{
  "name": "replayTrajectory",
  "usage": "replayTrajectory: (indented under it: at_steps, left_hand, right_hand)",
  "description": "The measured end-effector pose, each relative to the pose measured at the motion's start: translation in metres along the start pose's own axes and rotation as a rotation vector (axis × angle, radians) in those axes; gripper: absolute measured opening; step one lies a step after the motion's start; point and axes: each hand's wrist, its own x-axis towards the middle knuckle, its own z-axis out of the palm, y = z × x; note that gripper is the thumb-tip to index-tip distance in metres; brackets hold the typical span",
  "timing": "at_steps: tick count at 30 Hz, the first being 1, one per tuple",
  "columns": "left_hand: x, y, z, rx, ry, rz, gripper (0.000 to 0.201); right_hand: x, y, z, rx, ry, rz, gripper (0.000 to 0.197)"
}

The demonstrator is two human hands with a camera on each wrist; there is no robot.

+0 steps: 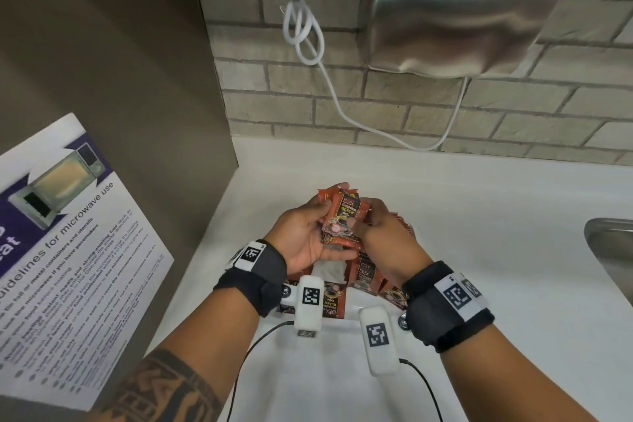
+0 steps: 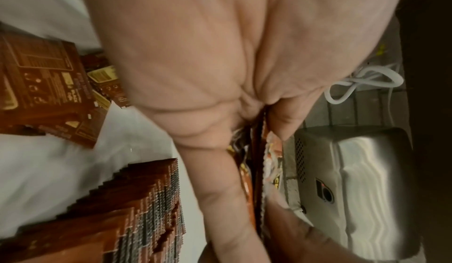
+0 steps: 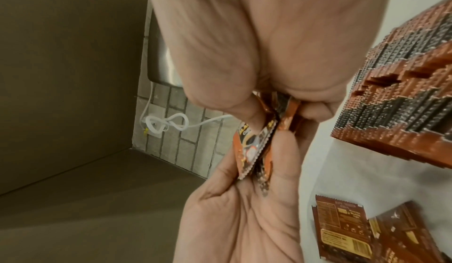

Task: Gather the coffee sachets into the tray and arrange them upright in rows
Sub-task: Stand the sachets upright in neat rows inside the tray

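At the centre of the head view, a small bundle of coffee sachets (image 1: 343, 223) is gripped between the left hand (image 1: 305, 240) and the right hand (image 1: 383, 236), fingers curled round its edges, above the white counter (image 1: 479, 216). Below the hands, more sachets (image 1: 368, 276) are seen in what seems a white tray (image 1: 359, 305); upright rows (image 2: 146, 209) appear in the wrist views. A loosened grip could let the slick bundle fan out and topple those rows.

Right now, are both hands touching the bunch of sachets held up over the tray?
Touching. In the head view the left hand and right hand both pinch the bunch of sachets; both wrist views show fingers closed on it.
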Motion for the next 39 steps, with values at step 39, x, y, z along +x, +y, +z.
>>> replayTrajectory:
  at_steps: [39]
  left_hand:
    - [-0.013, 0.004, -0.002, 0.164, 0.246, 0.227, 0.02]
  right_hand:
    - [0.007, -0.011, -0.017, 0.133, 0.118, -0.194, 0.014]
